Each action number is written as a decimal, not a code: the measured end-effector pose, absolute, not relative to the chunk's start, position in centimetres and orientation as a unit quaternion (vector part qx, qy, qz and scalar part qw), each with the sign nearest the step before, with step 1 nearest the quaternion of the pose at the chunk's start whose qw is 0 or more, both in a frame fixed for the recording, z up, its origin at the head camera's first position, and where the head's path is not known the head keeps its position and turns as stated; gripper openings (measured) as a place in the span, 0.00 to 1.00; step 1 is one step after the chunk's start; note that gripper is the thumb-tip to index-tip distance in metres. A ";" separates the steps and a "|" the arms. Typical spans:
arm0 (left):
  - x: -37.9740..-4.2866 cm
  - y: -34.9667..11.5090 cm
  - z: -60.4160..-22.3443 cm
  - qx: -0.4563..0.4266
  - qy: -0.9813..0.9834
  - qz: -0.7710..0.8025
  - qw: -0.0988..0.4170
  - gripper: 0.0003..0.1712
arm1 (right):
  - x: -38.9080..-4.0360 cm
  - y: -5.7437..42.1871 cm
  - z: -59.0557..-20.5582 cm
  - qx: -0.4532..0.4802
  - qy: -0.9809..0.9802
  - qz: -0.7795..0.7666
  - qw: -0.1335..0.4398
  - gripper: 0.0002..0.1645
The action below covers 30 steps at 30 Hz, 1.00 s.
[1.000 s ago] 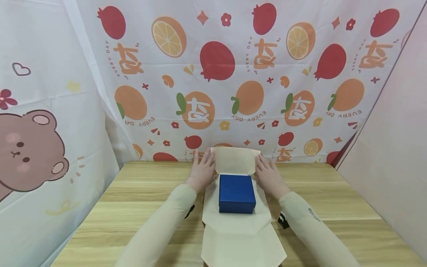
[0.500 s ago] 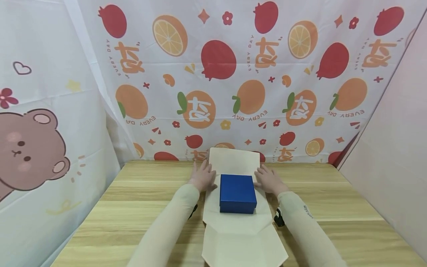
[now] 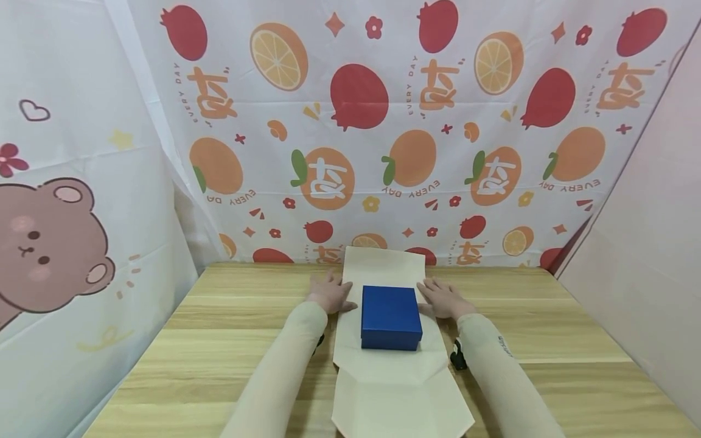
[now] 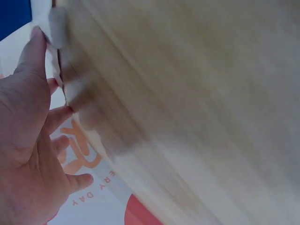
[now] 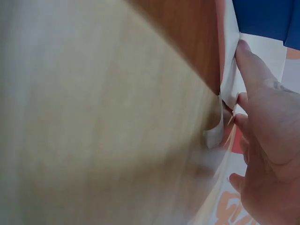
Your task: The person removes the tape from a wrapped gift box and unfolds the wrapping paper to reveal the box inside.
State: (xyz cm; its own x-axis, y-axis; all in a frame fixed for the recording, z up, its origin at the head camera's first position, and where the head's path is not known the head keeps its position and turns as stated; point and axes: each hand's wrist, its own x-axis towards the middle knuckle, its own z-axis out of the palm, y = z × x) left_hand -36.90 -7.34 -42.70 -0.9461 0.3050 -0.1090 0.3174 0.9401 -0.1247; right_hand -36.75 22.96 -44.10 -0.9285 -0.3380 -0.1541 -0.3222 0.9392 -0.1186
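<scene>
An unfolded cream cardboard box (image 3: 383, 368) lies on the table with its flaps spread toward the front and back. On its middle panel sits a closed blue box (image 3: 390, 310). My left hand (image 3: 330, 294) touches the left edge where the back flap (image 3: 383, 267) begins; its thumb (image 4: 35, 51) lies on the card beside the blue box, fingers extended along the edge. At the opposite edge, my right hand (image 3: 443, 298) mirrors it, thumb (image 5: 253, 65) on the card and fingertips at the side. The back flap leans back toward the patterned cloth.
A wooden table (image 3: 230, 347) extends to both sides of the cardboard. Behind it hangs a fruit-print cloth (image 3: 465, 182), with a bear-print cloth (image 3: 148, 243) on the left and a plain pale wall (image 3: 646, 274) on the right.
Both hands have slid down the back flap's sides toward me, from near its top corners to its base. The flap now leans farther back. The blue box stays in place on the cardboard.
</scene>
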 end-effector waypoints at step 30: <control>-36.3 -7.6 -43.5 0.097 0.992 -0.054 0.064 0.48 | -38.2 23.7 -43.6 -0.110 0.979 -0.098 0.139 0.48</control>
State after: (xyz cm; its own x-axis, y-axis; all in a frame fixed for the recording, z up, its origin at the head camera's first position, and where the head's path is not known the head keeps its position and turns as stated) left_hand -36.31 -7.56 -43.51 -0.9729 0.1856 -0.1376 0.1996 0.9752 -0.0956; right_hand -38.20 23.73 -43.60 -0.9369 -0.2433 -0.2509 -0.1887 0.9564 -0.2228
